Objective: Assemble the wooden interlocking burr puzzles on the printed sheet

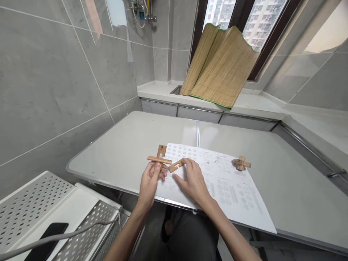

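My left hand [151, 177] is closed on two crossed wooden puzzle pieces above the table's front edge. One is a narrow wooden bar [156, 159] lying across the other, a notched upright piece [161, 149] with a dark mark near its top. Between the fingers of my right hand [193, 177] is a notched wooden puzzle piece [175, 166], tilted, its lower end close to the left fingertips. Whether the pieces touch I cannot tell. Under both hands spreads a large white printed sheet [217, 181]. An interlocked wooden puzzle [241, 163] rests at the sheet's right edge.
The pale folding table [114, 145] has a seam down its middle. Behind it, a rolled bamboo mat [223, 69] leans on the window ledge [157, 88]. At lower left, a dark phone [47, 239] and a grey cable [78, 232] lie on a white perforated rack [35, 203].
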`<control>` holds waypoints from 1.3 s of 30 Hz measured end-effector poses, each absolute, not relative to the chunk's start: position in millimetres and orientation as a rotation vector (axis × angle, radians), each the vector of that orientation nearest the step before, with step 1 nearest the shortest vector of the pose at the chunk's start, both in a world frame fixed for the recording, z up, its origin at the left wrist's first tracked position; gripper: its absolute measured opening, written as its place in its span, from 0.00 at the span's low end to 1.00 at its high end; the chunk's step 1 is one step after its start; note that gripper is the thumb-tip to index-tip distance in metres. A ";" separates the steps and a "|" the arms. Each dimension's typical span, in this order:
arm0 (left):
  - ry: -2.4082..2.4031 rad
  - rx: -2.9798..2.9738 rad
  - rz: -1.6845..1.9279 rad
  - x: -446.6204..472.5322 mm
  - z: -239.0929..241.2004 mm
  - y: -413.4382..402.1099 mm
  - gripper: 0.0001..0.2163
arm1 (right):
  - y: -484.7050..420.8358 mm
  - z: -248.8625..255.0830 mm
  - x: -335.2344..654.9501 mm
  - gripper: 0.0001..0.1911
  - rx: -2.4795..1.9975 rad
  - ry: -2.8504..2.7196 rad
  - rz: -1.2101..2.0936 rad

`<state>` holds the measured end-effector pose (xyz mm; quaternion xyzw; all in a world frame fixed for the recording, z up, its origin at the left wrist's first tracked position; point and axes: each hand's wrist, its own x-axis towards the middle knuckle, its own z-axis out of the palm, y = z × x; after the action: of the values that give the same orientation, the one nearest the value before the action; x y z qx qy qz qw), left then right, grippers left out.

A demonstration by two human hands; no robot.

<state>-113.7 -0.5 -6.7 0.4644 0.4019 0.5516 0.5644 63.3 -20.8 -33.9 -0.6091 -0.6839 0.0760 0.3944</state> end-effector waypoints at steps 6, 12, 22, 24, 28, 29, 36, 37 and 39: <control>0.985 1.067 1.284 -118.7 -9.5 -2.6 0.20 | 3.8 -45.7 35.0 0.35 -1.693 -1.670 0.092; 1.013 1.098 1.248 -117.6 0.5 -6.1 0.19 | -14.5 -24.0 57.4 0.35 -1.538 -1.360 0.445; 0.905 1.157 1.145 -82.0 15.1 -22.4 0.18 | -64.3 8.5 77.0 0.33 -0.942 -0.868 0.966; 0.877 1.164 1.123 -74.1 17.8 -26.4 0.18 | -68.9 9.1 77.3 0.34 -0.922 -0.869 0.945; 0.877 1.185 1.090 -60.7 22.4 -33.0 0.17 | -77.2 8.3 81.0 0.33 -0.933 -0.904 0.919; 0.883 1.189 1.085 -58.0 23.1 -34.3 0.18 | -79.2 8.0 82.7 0.33 -0.940 -0.907 0.916; 0.871 1.225 1.056 -45.2 18.5 -38.1 0.19 | -90.0 3.9 94.8 0.35 -1.006 -0.976 0.887; 0.868 1.240 1.054 -44.6 17.5 -38.1 0.19 | -90.7 3.0 95.6 0.35 -1.018 -0.992 0.885; 0.863 1.276 1.041 -44.4 16.2 -37.5 0.19 | -91.6 1.6 96.9 0.35 -1.015 -0.989 0.890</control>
<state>-44.4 -37.5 16.2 0.5501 0.3720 0.4486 0.5982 96.9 -91.6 1.6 -0.4503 -0.4387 0.3948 0.6700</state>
